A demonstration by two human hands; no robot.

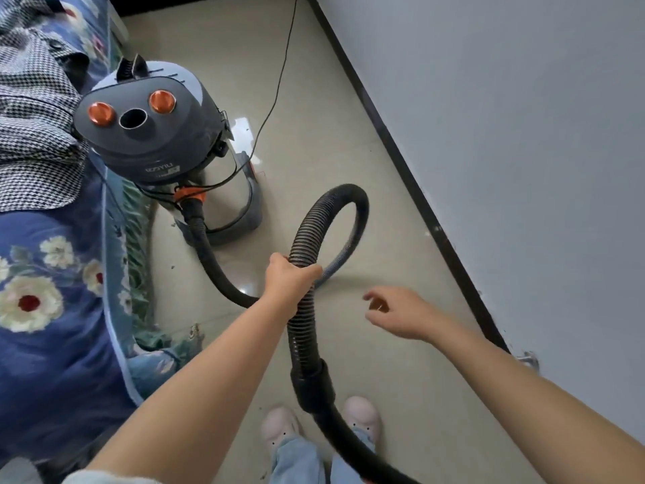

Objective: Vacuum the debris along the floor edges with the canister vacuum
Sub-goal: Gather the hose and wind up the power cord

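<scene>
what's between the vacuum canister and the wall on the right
In the head view, only bare floor lies between the canister and the dark baseboard, crossed by the thin black power cord.

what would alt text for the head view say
A person's left hand grips the looped black vacuum hose while the right hand hovers open beside it. The grey canister vacuum stands on the beige floor between a floral bedspread and a wall.
</scene>
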